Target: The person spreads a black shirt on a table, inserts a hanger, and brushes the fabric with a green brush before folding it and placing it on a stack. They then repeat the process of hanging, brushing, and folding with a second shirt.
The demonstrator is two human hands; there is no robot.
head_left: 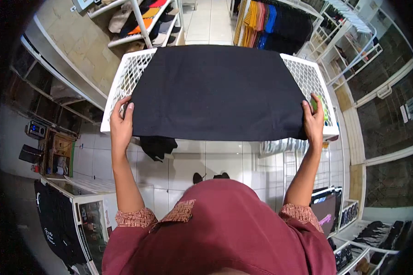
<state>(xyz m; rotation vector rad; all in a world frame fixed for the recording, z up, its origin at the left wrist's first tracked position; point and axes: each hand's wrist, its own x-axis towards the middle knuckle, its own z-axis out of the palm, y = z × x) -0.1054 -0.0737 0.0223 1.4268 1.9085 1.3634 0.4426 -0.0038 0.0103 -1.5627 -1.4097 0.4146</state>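
A wide piece of folded black cloth [215, 91] lies spread over a white mesh-topped table [133, 68], its near edge hanging slightly past the table's front. What kind of garment it is, if any, I cannot make out. My left hand [122, 120] grips the cloth's left edge near the front corner, thumb on top and fingers partly hidden beside it. On the opposite side, my right hand [313, 120] pinches the right edge the same way. Something green [317, 104] shows through the mesh by my right fingers.
Dark cloth [157, 147] hangs below the table's left front. Shelves with folded clothes [156, 18] stand at the back left, a rack of hanging shirts [261, 20] at the back right. Black garments [55, 224] hang at lower left; a glass door [390, 110] is at right.
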